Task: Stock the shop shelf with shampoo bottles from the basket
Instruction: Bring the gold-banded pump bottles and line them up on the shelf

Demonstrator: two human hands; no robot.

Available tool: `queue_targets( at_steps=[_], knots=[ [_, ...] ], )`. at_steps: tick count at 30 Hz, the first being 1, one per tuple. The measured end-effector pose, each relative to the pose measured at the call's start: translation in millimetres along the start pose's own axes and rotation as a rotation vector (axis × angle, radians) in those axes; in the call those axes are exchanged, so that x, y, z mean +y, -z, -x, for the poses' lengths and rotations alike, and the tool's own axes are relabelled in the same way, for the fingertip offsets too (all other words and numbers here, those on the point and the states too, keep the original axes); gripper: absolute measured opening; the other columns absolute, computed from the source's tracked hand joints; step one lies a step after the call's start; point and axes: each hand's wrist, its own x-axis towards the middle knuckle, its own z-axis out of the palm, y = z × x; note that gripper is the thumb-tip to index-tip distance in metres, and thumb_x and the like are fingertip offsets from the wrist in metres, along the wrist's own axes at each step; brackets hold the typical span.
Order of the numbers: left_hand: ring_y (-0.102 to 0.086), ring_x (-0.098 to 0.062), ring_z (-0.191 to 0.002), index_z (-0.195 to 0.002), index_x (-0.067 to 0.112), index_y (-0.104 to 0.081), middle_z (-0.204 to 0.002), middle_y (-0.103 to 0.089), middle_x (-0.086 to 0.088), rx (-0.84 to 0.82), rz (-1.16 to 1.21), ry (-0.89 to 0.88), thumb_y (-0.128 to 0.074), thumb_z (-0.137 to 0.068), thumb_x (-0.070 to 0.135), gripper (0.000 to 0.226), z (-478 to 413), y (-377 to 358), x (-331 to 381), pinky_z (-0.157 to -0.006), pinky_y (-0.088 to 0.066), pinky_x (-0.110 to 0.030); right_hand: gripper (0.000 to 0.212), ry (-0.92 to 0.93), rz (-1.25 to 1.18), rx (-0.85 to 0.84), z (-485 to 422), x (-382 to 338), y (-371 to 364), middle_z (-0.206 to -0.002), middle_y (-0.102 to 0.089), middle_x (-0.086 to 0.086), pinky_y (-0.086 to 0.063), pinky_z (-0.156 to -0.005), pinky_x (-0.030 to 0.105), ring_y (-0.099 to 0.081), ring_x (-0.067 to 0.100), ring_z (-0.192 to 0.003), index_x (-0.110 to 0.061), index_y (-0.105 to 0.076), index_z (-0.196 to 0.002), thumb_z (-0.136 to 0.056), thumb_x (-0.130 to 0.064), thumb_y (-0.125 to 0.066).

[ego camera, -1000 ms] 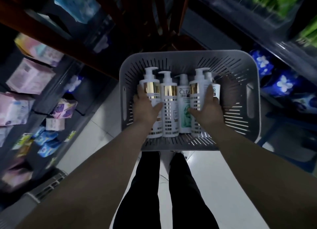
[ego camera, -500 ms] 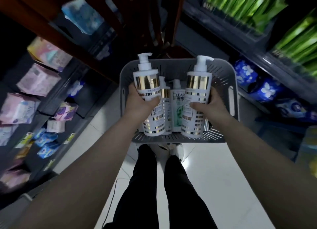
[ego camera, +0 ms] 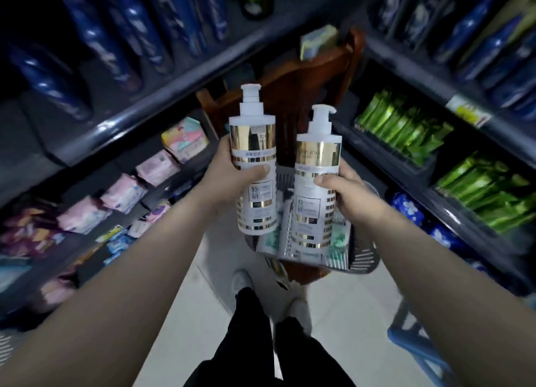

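My left hand (ego camera: 229, 171) grips a white pump bottle with gold bands (ego camera: 253, 142), held upright above the basket. My right hand (ego camera: 348, 195) grips a second white and gold pump bottle (ego camera: 317, 157), also upright and slightly lower. Below and behind them sits the grey slotted basket (ego camera: 362, 256) on a wooden chair (ego camera: 293, 79). More bottles lie in the basket (ego camera: 275, 241), mostly hidden by the two held ones.
Shelves run along both sides of the aisle. The left shelf (ego camera: 139, 108) carries blue bottles above and pink packets (ego camera: 124, 192) below. The right side holds green packs (ego camera: 403, 125) and blue floral packs (ego camera: 406, 206). A blue stool (ego camera: 417, 343) stands at the lower right on the white floor.
Both hands have lifted their bottles up out of the basket. My view has tilted upward, bringing the higher shelves into sight.
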Motion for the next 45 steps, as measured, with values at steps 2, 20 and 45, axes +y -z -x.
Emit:
queue_targets(
  at_steps=[2, 20, 45],
  knots=[
    [-0.066, -0.012, -0.097, -0.136, 0.013, -0.035, -0.115, -0.064, -0.005, 0.064, 0.016, -0.045, -0.073, -0.080, 0.002, 0.069, 18, 21, 21, -0.079, -0.055, -0.030, 0.046, 0.039, 0.023, -0.040, 2, -24, -22, -0.106, -0.071, 0.000, -0.054, -0.084, 0.037, -0.068, 0.019, -0.097, -0.026, -0.057, -0.117, -0.074, -0.013, -0.065],
    [-0.066, -0.005, -0.092, -0.125, 0.018, -0.042, -0.108, -0.065, 0.003, 0.493, -0.014, -0.329, -0.077, -0.078, 0.007, 0.060, 157, 260, 120, -0.077, -0.053, -0.024, 0.033, 0.558, 0.265, -0.301, -7, -193, -281, -0.102, -0.067, -0.006, -0.054, -0.075, 0.036, -0.068, 0.013, -0.092, -0.029, -0.054, -0.111, -0.085, -0.017, -0.070],
    [-0.067, -0.016, -0.100, -0.127, 0.019, -0.043, -0.110, -0.068, -0.001, 0.815, 0.026, -0.460, -0.082, -0.068, 0.013, 0.070, 173, 493, 161, -0.083, -0.054, -0.034, 0.051, 0.743, 0.221, -0.564, -141, -333, -559, -0.105, -0.067, 0.001, -0.055, -0.080, 0.034, -0.066, 0.016, -0.094, -0.016, -0.045, -0.129, -0.084, -0.006, -0.067]
  ],
)
